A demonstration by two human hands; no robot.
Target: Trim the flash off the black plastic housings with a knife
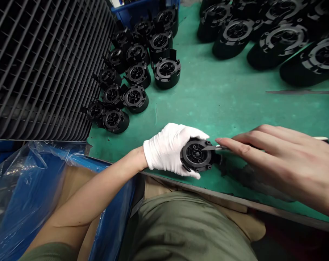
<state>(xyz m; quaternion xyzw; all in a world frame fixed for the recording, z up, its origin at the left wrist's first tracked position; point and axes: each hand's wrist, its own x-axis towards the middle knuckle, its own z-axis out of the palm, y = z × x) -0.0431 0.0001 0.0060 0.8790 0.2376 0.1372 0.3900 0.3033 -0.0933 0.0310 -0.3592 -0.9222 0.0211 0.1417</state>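
My left hand (171,149), in a white glove, is wrapped round a round black plastic part (196,156) just above the near edge of the green table (221,94). My bare right hand (284,163) grips a thin metal blade tool (217,147). The forefinger lies along the tool, and its tip touches the rim of the part.
Several of the same black round parts (134,72) lie in rows at the back left beside a large black ribbed grille (39,65). Bigger black housings (275,40) fill the back right. A blue bin lined with plastic bag (25,195) stands at my left.
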